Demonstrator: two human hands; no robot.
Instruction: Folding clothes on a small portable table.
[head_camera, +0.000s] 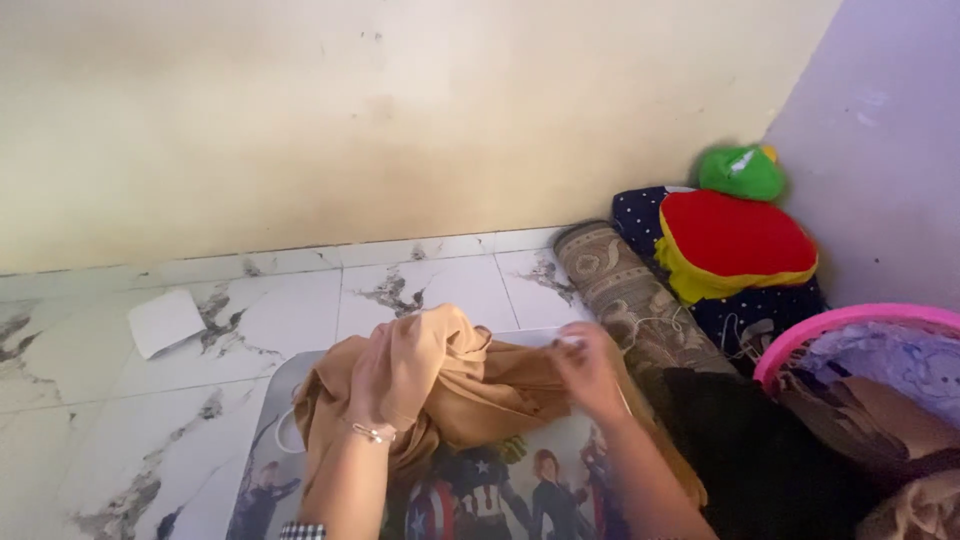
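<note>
Tan cloth (450, 385) bunched crosswise between both gripping hands (385, 375).

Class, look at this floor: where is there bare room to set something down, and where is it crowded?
Bare tile lies left of the printed mat, around the white paper, and along the wall. The right is crowded: rolled rug, cushions, pink basket. Both hands grip the tan cloth on the mat.

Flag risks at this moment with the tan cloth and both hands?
The tan cloth is bunched, gripped by the left hand and right hand; loose folds could slip free. The pink basket sits close by the right arm, so a wide pull might snag its rim.
</note>
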